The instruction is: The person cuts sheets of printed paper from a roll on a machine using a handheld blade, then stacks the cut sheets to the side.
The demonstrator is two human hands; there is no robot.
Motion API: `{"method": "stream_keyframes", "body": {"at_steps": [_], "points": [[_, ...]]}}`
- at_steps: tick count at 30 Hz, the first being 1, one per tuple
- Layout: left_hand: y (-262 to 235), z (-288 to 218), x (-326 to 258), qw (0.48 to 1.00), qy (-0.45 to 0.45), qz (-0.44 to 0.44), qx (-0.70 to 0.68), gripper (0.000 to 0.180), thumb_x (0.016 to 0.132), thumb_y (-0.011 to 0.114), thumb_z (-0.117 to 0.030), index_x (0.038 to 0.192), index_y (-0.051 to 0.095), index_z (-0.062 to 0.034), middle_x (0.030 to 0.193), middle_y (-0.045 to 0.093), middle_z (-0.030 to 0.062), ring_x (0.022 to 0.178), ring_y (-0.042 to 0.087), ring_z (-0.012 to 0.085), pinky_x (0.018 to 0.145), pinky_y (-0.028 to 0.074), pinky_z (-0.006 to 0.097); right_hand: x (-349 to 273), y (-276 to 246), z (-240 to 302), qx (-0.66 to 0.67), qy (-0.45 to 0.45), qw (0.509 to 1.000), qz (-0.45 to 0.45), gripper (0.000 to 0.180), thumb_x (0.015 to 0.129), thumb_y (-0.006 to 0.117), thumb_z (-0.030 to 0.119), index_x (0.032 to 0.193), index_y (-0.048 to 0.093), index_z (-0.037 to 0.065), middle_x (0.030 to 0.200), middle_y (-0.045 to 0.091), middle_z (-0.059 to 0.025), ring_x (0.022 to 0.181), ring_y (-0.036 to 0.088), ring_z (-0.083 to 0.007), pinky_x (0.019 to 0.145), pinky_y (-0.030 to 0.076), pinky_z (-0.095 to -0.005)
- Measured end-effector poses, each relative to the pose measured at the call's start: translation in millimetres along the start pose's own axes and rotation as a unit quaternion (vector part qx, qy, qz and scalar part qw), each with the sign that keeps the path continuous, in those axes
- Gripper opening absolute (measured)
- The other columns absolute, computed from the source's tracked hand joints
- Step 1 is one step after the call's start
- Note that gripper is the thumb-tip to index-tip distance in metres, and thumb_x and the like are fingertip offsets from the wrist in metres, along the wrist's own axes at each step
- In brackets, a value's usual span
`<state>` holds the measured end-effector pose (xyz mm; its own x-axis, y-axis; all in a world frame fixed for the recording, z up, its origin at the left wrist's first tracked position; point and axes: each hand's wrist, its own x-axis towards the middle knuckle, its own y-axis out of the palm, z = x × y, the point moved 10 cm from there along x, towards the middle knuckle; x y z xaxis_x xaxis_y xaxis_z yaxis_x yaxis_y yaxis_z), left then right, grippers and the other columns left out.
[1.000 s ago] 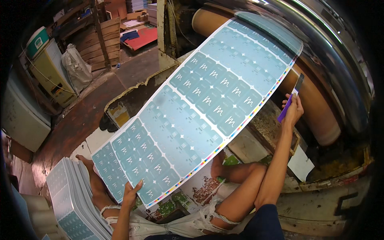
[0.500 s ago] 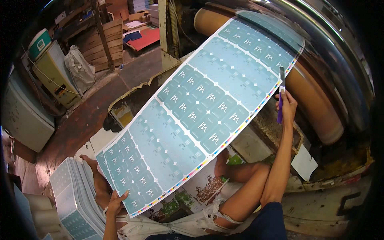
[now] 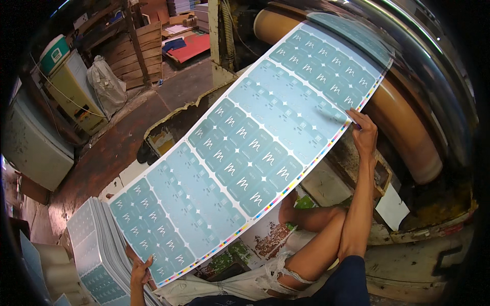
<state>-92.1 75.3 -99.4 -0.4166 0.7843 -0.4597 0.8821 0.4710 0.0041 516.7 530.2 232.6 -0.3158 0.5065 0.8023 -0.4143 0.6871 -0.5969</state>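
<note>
A long teal printed sheet (image 3: 245, 148) with rows of small label shapes and a coloured strip along one edge stretches from the lower left up to a big shiny roller (image 3: 429, 76). My left hand (image 3: 139, 273) grips its lower corner. My right hand (image 3: 363, 133) pinches the sheet's right edge higher up, beside a tan cylinder (image 3: 403, 127). A purple tool seen earlier in that hand is hidden behind the sheet. My bare knees (image 3: 316, 224) show beneath the sheet.
A stack of the same printed sheets (image 3: 99, 255) lies at lower left. Wooden pallets (image 3: 132, 51), a tied plastic sack (image 3: 107, 86), a pale cabinet (image 3: 74, 92) and red boards (image 3: 191, 46) stand at the back. The machine's frame (image 3: 423, 234) is at right.
The sheet has swung lower and to the left. My left hand slid down its lower corner toward the stack, and my right hand dropped along the right edge, hiding the purple tool.
</note>
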Motion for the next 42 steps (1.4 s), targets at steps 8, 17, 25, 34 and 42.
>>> {"method": "stream_keyframes", "body": {"at_steps": [8, 17, 25, 34, 42], "points": [[-82, 57, -8, 0.991, -0.046, -0.118, -0.032, 0.040, 0.086, 0.071, -0.006, 0.074, 0.034, -0.0144, 0.069, 0.057, 0.0048, 0.038, 0.042, 0.0092, 0.032, 0.036, 0.029, 1, 29, -48, 0.101, 0.105, 0.989, 0.038, 0.034, 0.074, 0.059, -0.009, 0.101, 0.073, 0.007, 0.087, 0.069, -0.0172, 0.073, 0.066, -0.0275, 0.064, 0.048, -0.0336], [-78, 18, 11, 0.991, -0.038, -0.128, 0.016, 0.017, 0.095, 0.059, -0.008, 0.109, 0.055, 0.0005, 0.099, 0.064, 0.0090, 0.075, 0.062, 0.0130, 0.062, 0.055, 0.026, 20, 48, -20, 0.129, 0.116, 0.970, 0.170, 0.017, 0.079, 0.067, 0.004, 0.095, 0.073, 0.004, 0.082, 0.068, -0.0208, 0.066, 0.067, -0.0276, 0.061, 0.048, -0.0339], [-25, 16, 99, 0.994, 0.020, -0.095, -0.050, 0.032, 0.087, 0.064, 0.004, 0.118, 0.057, 0.0027, 0.110, 0.064, 0.0102, 0.090, 0.062, 0.0183, 0.079, 0.053, 0.030, 18, 65, 43, 0.113, 0.131, 0.957, 0.232, 0.017, 0.080, 0.072, 0.012, 0.094, 0.073, 0.003, 0.079, 0.066, -0.0217, 0.066, 0.065, -0.0324, 0.064, 0.048, -0.0362], [-68, 78, 153, 0.968, 0.002, -0.168, 0.187, 0.085, 0.070, 0.085, -0.018, 0.136, 0.038, 0.0081, 0.117, 0.059, 0.0242, 0.090, 0.065, 0.0271, 0.079, 0.054, 0.035, 26, 72, 72, 0.181, 0.114, 0.945, 0.248, 0.018, 0.076, 0.068, 0.002, 0.094, 0.072, 0.000, 0.085, 0.069, -0.0215, 0.071, 0.068, -0.0273, 0.069, 0.051, -0.0342], [40, 89, 155, 0.854, -0.093, -0.170, 0.483, 0.169, 0.037, 0.098, -0.031, 0.141, -0.034, -0.0109, 0.144, -0.015, 0.0447, 0.135, 0.028, 0.0492, 0.101, 0.044, 0.044, 6, 89, 97, 0.273, 0.155, 0.858, 0.407, 0.022, 0.069, 0.066, 0.004, 0.089, 0.073, 0.000, 0.071, 0.069, -0.0180, 0.061, 0.065, -0.0179, 0.060, 0.050, -0.0308]]}}
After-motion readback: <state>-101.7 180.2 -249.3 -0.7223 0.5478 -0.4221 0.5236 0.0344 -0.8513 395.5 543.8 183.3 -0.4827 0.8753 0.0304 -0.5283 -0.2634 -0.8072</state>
